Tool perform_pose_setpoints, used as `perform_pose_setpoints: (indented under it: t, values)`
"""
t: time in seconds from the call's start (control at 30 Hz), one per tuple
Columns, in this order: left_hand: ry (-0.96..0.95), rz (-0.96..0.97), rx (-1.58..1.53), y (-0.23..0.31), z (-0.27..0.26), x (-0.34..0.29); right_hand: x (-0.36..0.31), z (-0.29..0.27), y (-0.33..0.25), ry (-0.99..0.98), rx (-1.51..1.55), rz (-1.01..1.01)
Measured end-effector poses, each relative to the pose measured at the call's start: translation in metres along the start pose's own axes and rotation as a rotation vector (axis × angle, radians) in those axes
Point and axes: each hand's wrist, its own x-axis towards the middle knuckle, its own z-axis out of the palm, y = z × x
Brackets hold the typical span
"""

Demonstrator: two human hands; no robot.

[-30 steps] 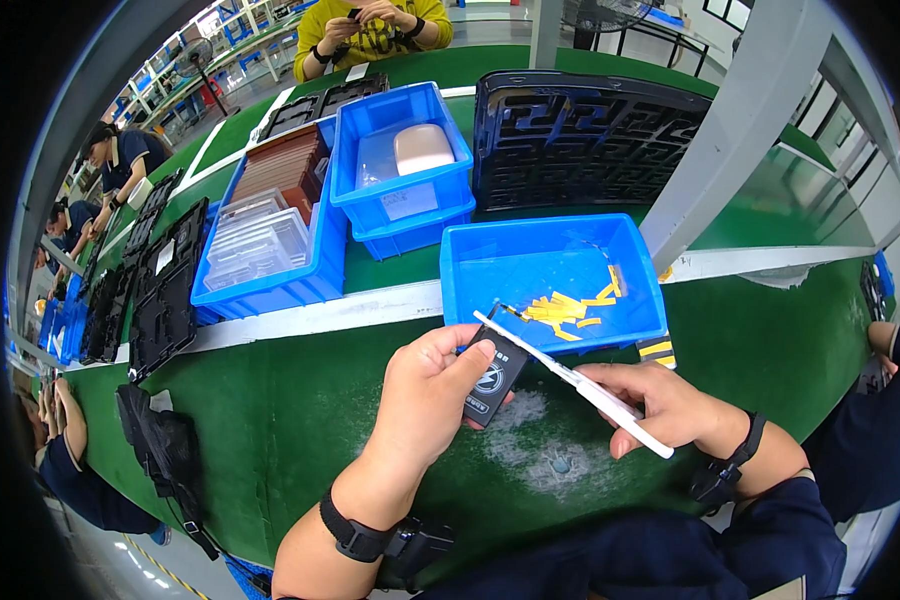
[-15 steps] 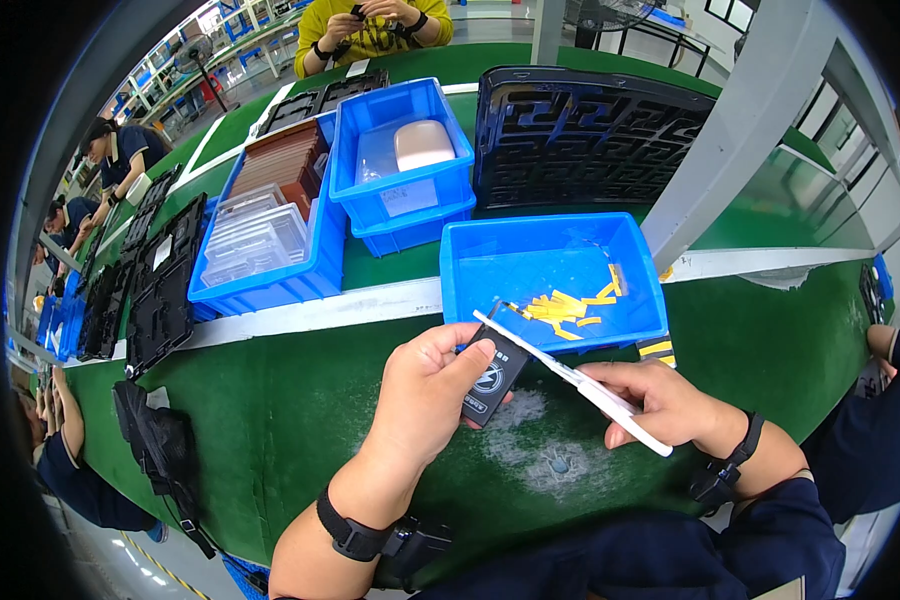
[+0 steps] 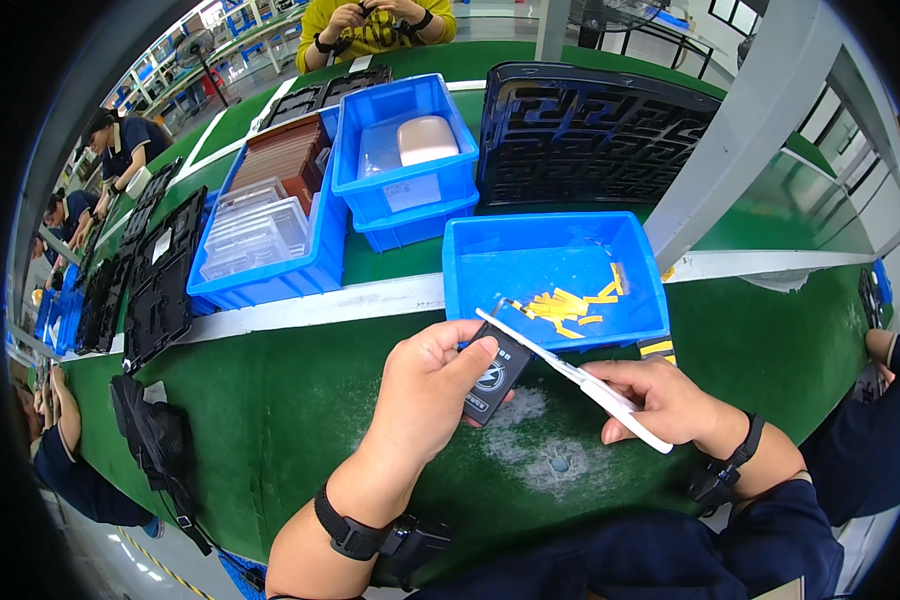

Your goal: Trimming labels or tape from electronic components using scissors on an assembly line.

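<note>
My left hand (image 3: 432, 375) is closed around a flat black battery (image 3: 495, 378) marked with a pale lightning-bolt emblem. Its thumb presses on the face near the upper end. In my right hand (image 3: 660, 400) is a long, slim white tool (image 3: 580, 378), gripped between thumb and fingers; whether it is tweezers or scissors I cannot tell. The tool slants up to the left, with its tip by the battery's top edge. A short dark strip shows just beyond that tip. Behind both hands, a blue bin (image 3: 460, 262) contains several yellow strips (image 3: 562, 303).
Farther back stand stacked blue bins (image 3: 395, 190) and a blue crate (image 3: 260, 288) of clear and brown trays. A black moulded tray (image 3: 590, 140) leans beside a grey post (image 3: 745, 130). A black strapped bag (image 3: 155, 430) lies at left. Other people sit around the green table (image 3: 300, 420).
The view has shifted very slightly. Both hands keep nearly the same pose, with the white tool still at the battery's top edge.
</note>
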Motion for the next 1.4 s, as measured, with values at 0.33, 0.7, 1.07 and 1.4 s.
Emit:
perform_pose_setpoints:
  t: [0.33,0.7,1.07,1.4]
  values:
    - [-0.007,-0.004,-0.009,0.0003,-0.0001,-0.0008,0.0002,0.0008,-0.0017,0.016,-0.026,0.019]
    - [-0.032,-0.019,-0.024,-0.0014,0.0004,-0.0007,0.0024,0.0033,-0.0009,0.025,-0.044,-0.009]
    - [-0.042,-0.028,-0.008,-0.0014,0.0017,-0.0019,0.0035,0.0034,-0.0025,0.003,-0.026,0.032]
    - [-0.048,-0.027,-0.026,-0.0023,0.0019,-0.0017,0.0032,0.003,-0.002,0.013,-0.058,0.001]
